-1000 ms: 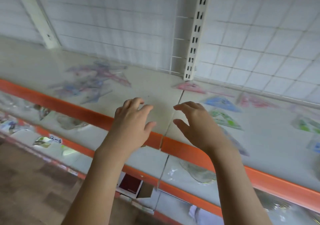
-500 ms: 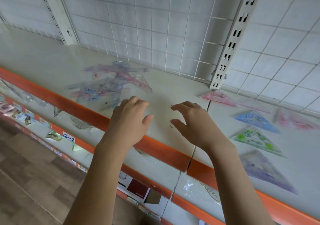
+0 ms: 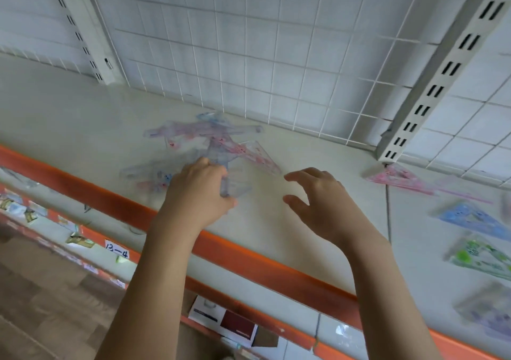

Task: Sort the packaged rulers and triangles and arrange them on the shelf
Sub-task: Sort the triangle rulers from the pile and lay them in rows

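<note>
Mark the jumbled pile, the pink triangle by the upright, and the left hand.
jumbled pile (image 3: pixel 210 141), head view, upper middle of the heap.
pink triangle (image 3: pixel 398 178), head view, its centre.
left hand (image 3: pixel 199 191), head view, back of hand.

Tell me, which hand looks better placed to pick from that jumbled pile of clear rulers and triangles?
The left hand, I think: it is already on the near edge of the jumbled pile, fingers on a clear packet. The right hand hovers open over bare shelf beside it.
</note>
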{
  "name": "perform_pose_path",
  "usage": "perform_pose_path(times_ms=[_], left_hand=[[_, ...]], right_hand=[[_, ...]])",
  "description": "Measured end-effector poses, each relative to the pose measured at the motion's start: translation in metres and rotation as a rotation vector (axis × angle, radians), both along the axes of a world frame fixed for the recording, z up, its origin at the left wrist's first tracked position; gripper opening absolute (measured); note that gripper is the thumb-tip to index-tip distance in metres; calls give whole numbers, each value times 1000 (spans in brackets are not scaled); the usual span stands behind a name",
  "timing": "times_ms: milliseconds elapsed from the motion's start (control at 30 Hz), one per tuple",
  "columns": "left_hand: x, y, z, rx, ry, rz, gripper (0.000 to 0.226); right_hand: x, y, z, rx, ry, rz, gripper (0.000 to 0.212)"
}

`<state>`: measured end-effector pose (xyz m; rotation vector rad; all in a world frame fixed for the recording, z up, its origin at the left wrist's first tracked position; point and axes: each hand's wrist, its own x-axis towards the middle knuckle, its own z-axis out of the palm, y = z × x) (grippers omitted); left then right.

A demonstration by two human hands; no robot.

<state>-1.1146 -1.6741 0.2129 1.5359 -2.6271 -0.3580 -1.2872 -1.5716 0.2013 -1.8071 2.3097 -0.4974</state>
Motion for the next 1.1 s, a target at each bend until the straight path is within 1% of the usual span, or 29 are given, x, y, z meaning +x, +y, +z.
perform_pose_path(times_ms=[67,167,267,433,600,800,867,933,1033,1100], left_hand=[[7,-17,0,54,-24,-51,59],[15,-35,-1,135,-5,-143,67],[17,-46,-2,160,-13,-221,69],[15,-58,0,170,-70,-304,63],[14,-62,1,263,-71,-349,60],[13,-65,0,307,-58,-341,56],[14,-63,-1,299,-22,-342,52],[15,-61,-2,269,57,-344,43],[18,-61,-4,242,238,-337,22],[20,-62,-4,226,354,-329,15]], right_hand=[[9,-11,0,-2,-15,-31,41],[21,-23,-2,-2,-29,-85,42],[30,-29,-4,1,-33,-134,42],[37,-29,-6,10,-23,-202,42],[40,-30,-5,16,1,-226,42],[39,-31,-3,17,26,-208,42],[38,-31,-2,20,31,-200,42],[37,-32,-1,18,33,-188,43],[35,-39,1,22,43,-164,43],[34,-46,3,27,44,-157,43]])
